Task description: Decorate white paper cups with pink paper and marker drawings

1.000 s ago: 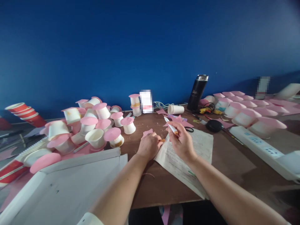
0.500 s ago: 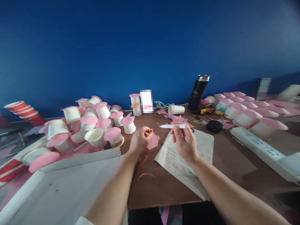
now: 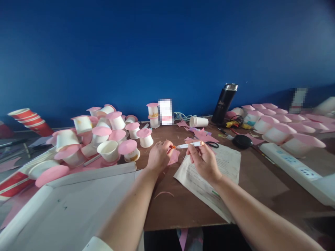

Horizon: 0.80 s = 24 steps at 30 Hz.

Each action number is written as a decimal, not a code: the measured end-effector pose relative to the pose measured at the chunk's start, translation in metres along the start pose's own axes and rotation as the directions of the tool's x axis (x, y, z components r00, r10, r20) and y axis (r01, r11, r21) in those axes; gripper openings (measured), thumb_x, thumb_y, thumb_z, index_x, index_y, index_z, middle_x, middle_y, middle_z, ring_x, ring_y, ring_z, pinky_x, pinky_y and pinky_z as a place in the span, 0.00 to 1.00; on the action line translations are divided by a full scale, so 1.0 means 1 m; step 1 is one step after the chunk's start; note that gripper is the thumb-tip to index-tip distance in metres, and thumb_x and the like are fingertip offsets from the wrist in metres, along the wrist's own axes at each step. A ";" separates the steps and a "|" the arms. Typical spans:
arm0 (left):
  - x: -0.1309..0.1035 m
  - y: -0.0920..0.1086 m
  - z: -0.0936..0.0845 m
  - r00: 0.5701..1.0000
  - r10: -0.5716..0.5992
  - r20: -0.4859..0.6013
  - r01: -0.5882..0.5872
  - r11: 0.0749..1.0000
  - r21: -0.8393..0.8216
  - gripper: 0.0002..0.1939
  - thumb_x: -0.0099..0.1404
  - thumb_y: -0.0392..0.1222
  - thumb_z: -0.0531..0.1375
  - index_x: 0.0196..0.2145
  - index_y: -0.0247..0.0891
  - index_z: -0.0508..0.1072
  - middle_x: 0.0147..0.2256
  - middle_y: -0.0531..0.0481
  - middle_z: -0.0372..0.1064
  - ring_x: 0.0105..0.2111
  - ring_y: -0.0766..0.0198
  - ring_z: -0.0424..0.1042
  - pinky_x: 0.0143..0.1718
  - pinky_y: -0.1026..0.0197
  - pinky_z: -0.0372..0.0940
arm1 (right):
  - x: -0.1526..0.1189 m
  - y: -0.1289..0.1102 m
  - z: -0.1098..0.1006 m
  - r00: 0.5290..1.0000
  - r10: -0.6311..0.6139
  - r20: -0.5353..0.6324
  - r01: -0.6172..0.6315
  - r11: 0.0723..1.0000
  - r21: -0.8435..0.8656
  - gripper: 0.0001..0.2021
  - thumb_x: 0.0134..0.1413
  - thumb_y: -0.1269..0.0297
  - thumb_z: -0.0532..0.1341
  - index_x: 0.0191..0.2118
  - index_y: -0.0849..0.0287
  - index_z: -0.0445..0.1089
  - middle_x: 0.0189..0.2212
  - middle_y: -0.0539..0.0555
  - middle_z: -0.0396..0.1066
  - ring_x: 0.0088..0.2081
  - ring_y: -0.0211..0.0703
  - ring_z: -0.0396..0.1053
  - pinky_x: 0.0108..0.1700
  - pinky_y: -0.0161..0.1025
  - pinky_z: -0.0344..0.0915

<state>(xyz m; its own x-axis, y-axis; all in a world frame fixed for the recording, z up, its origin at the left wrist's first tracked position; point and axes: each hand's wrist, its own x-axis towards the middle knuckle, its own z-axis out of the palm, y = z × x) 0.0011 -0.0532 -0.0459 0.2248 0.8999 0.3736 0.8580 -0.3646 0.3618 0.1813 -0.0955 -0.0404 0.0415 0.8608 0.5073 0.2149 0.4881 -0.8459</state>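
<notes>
white marker (image 3: 187, 145) and small orange piece (image 3: 173, 147), held end toward end.

the marker is pinched between thumb and fingers of the right hand (image 3: 205, 161), its tip projecting leftward from the grip; the orange piece is pinched at the fingertips of the left hand (image 3: 160, 157), just beside that tip, though whether the two are touching cannot be told. much of the orange piece is hidden by the fingers. a pink scrap (image 3: 173, 158) is partly covered by the left hand; a printed sheet (image 3: 227, 164) is partly covered by the right, its lines too blurred to be read.
</notes>
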 end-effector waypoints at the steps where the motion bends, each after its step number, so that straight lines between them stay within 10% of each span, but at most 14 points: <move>1: 0.000 0.000 0.000 1.000 -0.002 0.006 0.002 1.000 0.001 0.08 0.66 0.37 0.59 0.42 0.42 0.76 0.38 0.46 0.77 0.40 0.57 0.74 0.39 0.60 0.65 | 0.000 0.000 0.000 1.000 0.002 -0.005 -0.002 1.000 -0.005 0.12 0.67 0.53 0.57 0.43 0.57 0.70 0.26 0.48 0.69 0.19 0.31 0.62 0.21 0.31 0.59; 24: -0.004 0.005 -0.007 0.979 0.186 -0.085 -0.198 0.969 -0.151 0.06 0.67 0.37 0.61 0.41 0.40 0.78 0.40 0.48 0.76 0.42 0.58 0.72 0.46 0.56 0.67 | 0.004 -0.001 0.000 0.997 0.081 0.013 -0.080 0.995 -0.051 0.19 0.62 0.48 0.60 0.43 0.61 0.75 0.21 0.48 0.67 0.18 0.33 0.61 0.21 0.32 0.58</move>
<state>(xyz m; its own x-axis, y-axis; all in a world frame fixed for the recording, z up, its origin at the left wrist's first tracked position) 0.0010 -0.0602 -0.0398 0.3409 0.7926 0.5055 0.7171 -0.5670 0.4053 0.1816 -0.0930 -0.0372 0.0463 0.8993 0.4350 0.2603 0.4095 -0.8744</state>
